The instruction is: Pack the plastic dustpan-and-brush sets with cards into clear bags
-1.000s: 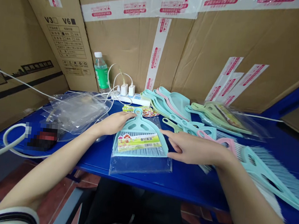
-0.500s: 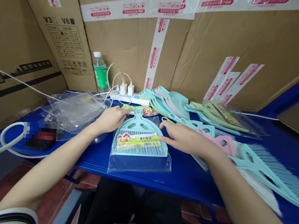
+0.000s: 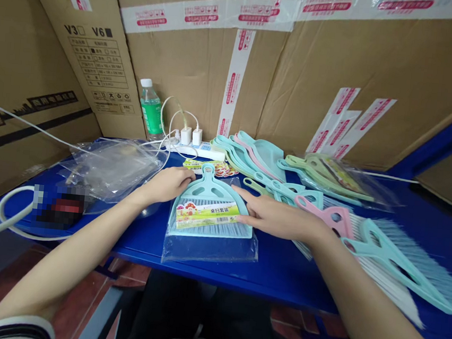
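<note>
- Mint-green dustpan (image 3: 208,192): both hands sit around it, and the clock directions below are taken from it.
- Left fingers (image 3: 181,178): pressed together and slightly curled, pinching nothing, just beside the dustpan's handle (image 3: 208,172). I cannot tell if they touch it.
- Right fingers (image 3: 246,203): loosely spread, pinching nothing, with the tips at the dustpan's right edge.
- Left hand (image 3: 164,186): at 9 o'clock, palm down.
- Right hand (image 3: 280,221): at 3 o'clock, palm down.
- Around the dustpan: a brush (image 3: 210,229) lies tucked against it, a paper label (image 3: 208,214) lies across both, and a clear plastic bag (image 3: 210,252) holds them, flat on a blue table (image 3: 279,276).
- 12 o'clock: sheets of stickers (image 3: 210,168).
- 1 o'clock: stacked dustpans (image 3: 251,153), with green sets in a bag (image 3: 329,174) beyond.
- 3 o'clock: a pink brush (image 3: 335,218) and a mint brush (image 3: 396,266).
- 10 o'clock: crumpled plastic bags (image 3: 114,172).
- 11 o'clock: a power strip (image 3: 196,149) and a water bottle (image 3: 149,109), before cardboard boxes (image 3: 379,72).
</note>
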A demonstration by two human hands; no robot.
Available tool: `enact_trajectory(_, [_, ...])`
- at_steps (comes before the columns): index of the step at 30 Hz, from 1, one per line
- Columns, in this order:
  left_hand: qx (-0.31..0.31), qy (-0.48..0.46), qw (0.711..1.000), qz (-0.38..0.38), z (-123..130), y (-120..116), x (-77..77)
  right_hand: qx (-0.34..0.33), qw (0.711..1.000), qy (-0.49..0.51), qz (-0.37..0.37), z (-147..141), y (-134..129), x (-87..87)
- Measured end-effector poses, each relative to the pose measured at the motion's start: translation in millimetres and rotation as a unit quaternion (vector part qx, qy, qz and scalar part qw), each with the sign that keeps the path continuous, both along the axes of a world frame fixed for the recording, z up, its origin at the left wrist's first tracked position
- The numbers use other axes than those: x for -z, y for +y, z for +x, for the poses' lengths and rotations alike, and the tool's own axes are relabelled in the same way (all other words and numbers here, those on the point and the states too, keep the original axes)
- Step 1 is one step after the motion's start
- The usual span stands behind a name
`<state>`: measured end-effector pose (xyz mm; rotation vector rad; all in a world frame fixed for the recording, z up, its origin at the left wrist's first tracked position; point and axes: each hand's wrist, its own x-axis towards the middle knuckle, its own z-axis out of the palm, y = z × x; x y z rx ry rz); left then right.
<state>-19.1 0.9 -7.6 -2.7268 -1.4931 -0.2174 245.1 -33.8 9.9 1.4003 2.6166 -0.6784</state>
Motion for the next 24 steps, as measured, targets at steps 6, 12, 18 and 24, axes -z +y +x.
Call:
enact_trajectory(6, [0.066, -0.042, 0.997, 0.001, -0.7, 3.5, 6.8, -0.009, 1.0, 0.004, 0.004, 2.9, 2.4, 4.8])
enact_trajectory(12, [0.115, -0.074, 0.991, -0.012, -1.8, 0.8, 11.2, -0.038, 0.997, 0.055, 0.037, 2.6, 1.9, 3.2])
enact_trajectory(18, [0.152, -0.082, 0.985, 0.002, 0.0, 0.8, 16.3, -0.046, 0.997, 0.016, 0.052, -5.3, -4.5, -6.5])
enact_trajectory(24, [0.175, -0.088, 0.977, 0.08, 3.6, -4.4, 5.9, -0.094, 0.993, 0.025, 0.065, -9.0, -7.7, -5.7])
